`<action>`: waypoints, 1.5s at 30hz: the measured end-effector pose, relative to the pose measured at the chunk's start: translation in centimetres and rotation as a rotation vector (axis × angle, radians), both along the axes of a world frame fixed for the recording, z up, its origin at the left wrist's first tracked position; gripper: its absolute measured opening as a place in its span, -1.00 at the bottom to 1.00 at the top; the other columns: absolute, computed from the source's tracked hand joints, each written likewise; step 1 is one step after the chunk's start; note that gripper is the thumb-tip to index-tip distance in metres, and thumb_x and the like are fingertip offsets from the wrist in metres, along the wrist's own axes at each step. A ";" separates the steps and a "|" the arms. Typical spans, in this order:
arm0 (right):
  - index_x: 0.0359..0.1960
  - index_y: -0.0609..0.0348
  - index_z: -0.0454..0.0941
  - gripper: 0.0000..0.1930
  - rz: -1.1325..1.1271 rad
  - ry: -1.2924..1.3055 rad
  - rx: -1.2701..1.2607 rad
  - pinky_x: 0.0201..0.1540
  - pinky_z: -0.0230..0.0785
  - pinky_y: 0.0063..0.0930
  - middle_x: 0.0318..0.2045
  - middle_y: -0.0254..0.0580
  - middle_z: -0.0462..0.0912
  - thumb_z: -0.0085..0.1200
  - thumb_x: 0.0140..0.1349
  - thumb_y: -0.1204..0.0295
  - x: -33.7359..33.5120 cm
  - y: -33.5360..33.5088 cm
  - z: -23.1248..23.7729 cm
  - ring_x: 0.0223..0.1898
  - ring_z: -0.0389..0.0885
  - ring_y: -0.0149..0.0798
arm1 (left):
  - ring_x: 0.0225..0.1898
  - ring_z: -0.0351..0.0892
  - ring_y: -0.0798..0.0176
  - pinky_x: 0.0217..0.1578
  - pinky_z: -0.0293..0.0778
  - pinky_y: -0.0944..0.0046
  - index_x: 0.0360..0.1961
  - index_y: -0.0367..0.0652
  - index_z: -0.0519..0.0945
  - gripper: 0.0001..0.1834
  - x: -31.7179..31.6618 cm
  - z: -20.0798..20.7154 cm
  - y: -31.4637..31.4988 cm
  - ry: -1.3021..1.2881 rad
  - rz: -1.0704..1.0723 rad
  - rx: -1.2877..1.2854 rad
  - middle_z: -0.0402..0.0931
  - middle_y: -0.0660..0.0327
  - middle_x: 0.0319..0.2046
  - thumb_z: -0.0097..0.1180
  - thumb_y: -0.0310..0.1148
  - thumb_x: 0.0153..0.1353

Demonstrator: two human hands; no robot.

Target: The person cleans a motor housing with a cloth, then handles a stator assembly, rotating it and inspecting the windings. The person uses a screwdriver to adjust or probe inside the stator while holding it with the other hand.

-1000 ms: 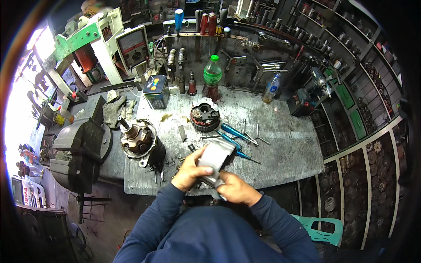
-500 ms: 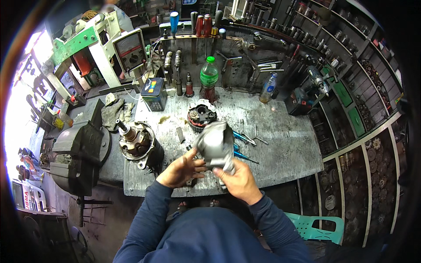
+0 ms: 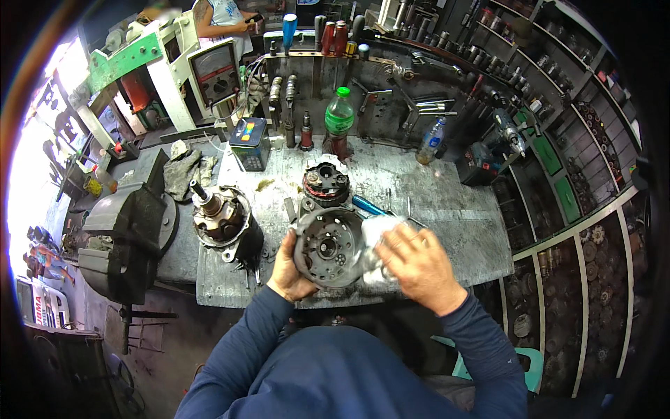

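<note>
My left hand (image 3: 289, 271) is closed on the rim of a round grey metal housing (image 3: 315, 260), its hollow inside with bolt holes and a central bore turned up. My right hand (image 3: 422, 271) presses a white rag (image 3: 381, 230) against the housing's right side; the rag is partly blurred. Just behind the housing sits a smaller round motor part (image 3: 326, 183) with reddish windings. On the left stands a larger motor body (image 3: 230, 234) with a shaft (image 3: 201, 192) sticking up. A blue-handled tool (image 3: 368, 205) lies behind the rag.
A heavy vise (image 3: 125, 230) is at the left. A green-capped bottle (image 3: 340, 115), a dark tin (image 3: 250, 146), a clear bottle (image 3: 430, 143) and a cordless drill (image 3: 506, 133) stand along the bench's back. Another person (image 3: 222, 24) is beyond the bench. A green chair (image 3: 532, 366) is behind at right.
The housing has been turned so its hollow side faces up. My left hand has taken its rim, and my right hand has moved right with a white rag now visible. A person has come into view.
</note>
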State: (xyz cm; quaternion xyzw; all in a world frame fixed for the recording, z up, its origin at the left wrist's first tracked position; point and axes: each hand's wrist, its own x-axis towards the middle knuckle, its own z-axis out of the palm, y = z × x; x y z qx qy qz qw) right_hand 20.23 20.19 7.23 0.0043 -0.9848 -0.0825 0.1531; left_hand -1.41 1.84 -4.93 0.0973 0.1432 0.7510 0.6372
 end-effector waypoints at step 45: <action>0.06 0.30 0.62 -0.75 -0.302 0.673 -1.348 0.03 0.59 -0.40 -0.17 -0.16 0.78 -0.10 0.64 0.44 0.4 -2.0 -1.7 -0.14 0.77 -0.30 | 0.40 0.51 -0.26 0.38 0.43 -0.42 0.53 -0.10 0.41 0.08 1.0 -1.1 -1.5 -0.125 0.260 -0.043 0.48 -0.07 0.43 -0.03 0.60 0.33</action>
